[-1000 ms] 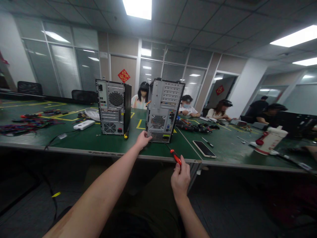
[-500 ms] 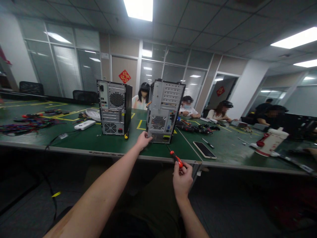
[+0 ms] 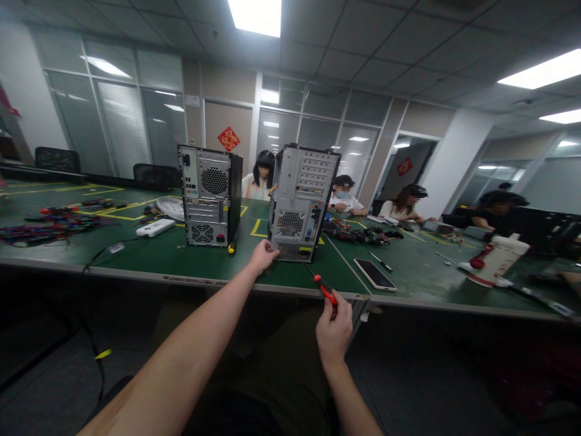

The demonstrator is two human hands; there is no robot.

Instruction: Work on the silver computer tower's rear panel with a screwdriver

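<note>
An upright computer case [image 3: 297, 200] stands on the green table with its rear panel facing me. My left hand [image 3: 263, 257] touches the lower left corner of this case, its fingers closed at the edge; whether they pinch anything small is hidden. In my right hand [image 3: 334, 321] is a red and black screwdriver [image 3: 323, 287], held by the handle end. The screwdriver's tip points at the bottom edge of the case. A second computer case [image 3: 206, 200] stands upright to the left, with a yellow-handled tool [image 3: 232, 247] at its foot.
A phone [image 3: 374, 274] and a small tool [image 3: 381, 261] lie right of the case. Bundled cables [image 3: 54, 225], a white power strip [image 3: 155, 227] and a white basket [image 3: 171, 208] are left. Black cables [image 3: 358, 233] and a white container [image 3: 498, 260] are right. Several people sit beyond.
The screwdriver handle has turned and shifted slightly in my right hand, whose fingers have moved a little. My left hand stays at the case corner.
</note>
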